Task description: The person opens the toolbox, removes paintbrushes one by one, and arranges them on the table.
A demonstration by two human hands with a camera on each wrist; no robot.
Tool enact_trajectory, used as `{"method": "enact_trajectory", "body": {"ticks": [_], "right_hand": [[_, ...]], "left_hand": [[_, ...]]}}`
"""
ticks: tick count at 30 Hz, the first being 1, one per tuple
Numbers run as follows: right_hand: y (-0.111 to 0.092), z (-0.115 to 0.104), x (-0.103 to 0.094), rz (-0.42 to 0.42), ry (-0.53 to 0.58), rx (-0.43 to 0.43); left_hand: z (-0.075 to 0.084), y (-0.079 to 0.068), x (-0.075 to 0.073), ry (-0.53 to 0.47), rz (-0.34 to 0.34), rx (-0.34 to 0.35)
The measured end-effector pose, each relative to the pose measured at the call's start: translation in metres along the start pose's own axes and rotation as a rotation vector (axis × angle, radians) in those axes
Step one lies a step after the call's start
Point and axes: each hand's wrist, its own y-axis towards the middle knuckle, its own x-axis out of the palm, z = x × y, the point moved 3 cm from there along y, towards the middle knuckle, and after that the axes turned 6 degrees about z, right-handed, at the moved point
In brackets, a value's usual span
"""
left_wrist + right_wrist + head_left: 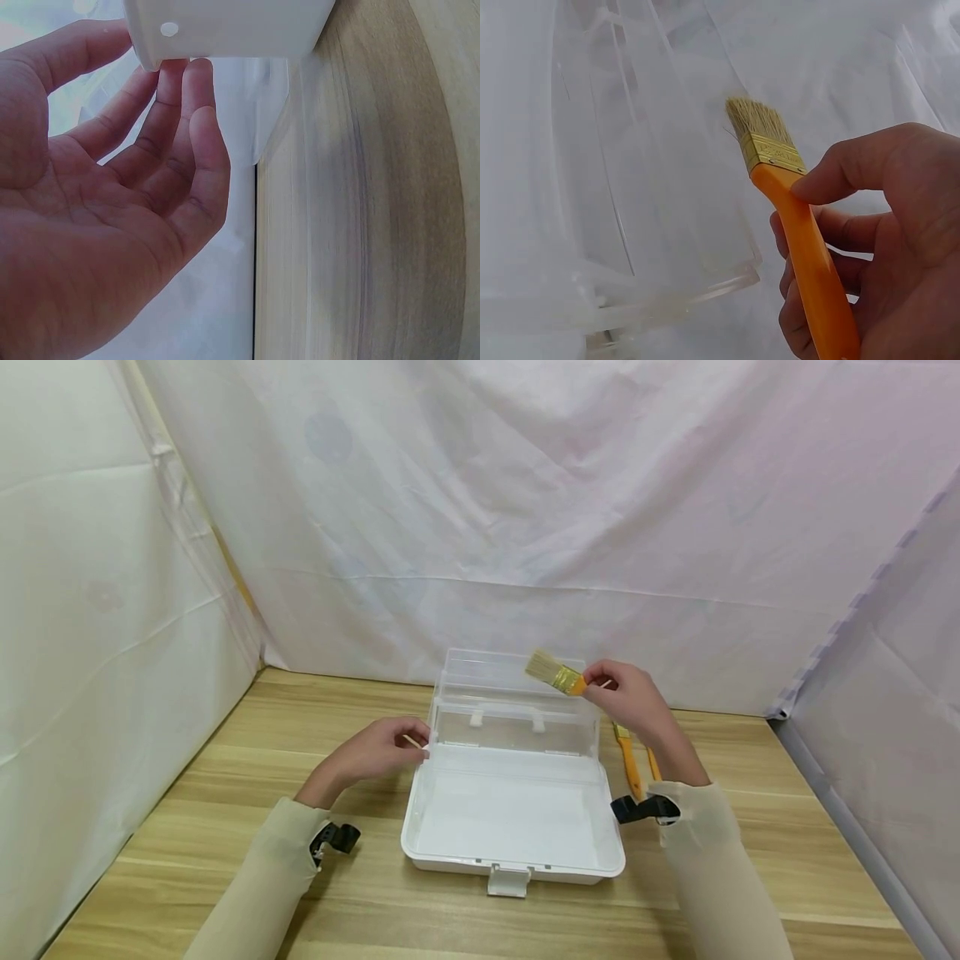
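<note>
A paintbrush with an orange handle, brassy ferrule and pale bristles is pinched between the thumb and fingers of my right hand. Its bristles point up and to the left, over the clear tiered trays of a white plastic box. The box stands with its lid raised, and its white bottom compartment shows bare. My left hand is at the box's back left corner; in the left wrist view, thumb and fingertips grip the white edge.
Beside the box on the right, partly under my right arm, lie another brush and an orange handle. The box's front latch hangs down over the wooden table. White cloth walls the back and sides.
</note>
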Motion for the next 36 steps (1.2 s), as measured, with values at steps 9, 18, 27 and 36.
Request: {"method": "enact_trajectory", "body": {"ticks": [9,18,27,36], "right_hand": [[-0.012,0.009,-0.007,0.029,0.093,0.072],[-0.019,0.027,-0.010,0.052,0.123,0.131],[-0.028,0.047,-0.017,0.066,0.126,0.168],[-0.036,0.065,-0.026,0.086,0.131,0.208]], "left_hand": [[0.000,0.001,0.001,-0.004,0.000,0.019],[0.000,0.001,0.000,-0.008,0.002,0.023],[-0.003,0.002,0.000,-0.004,0.001,0.032],[-0.002,0.001,0.000,-0.002,0.004,0.029]]}}
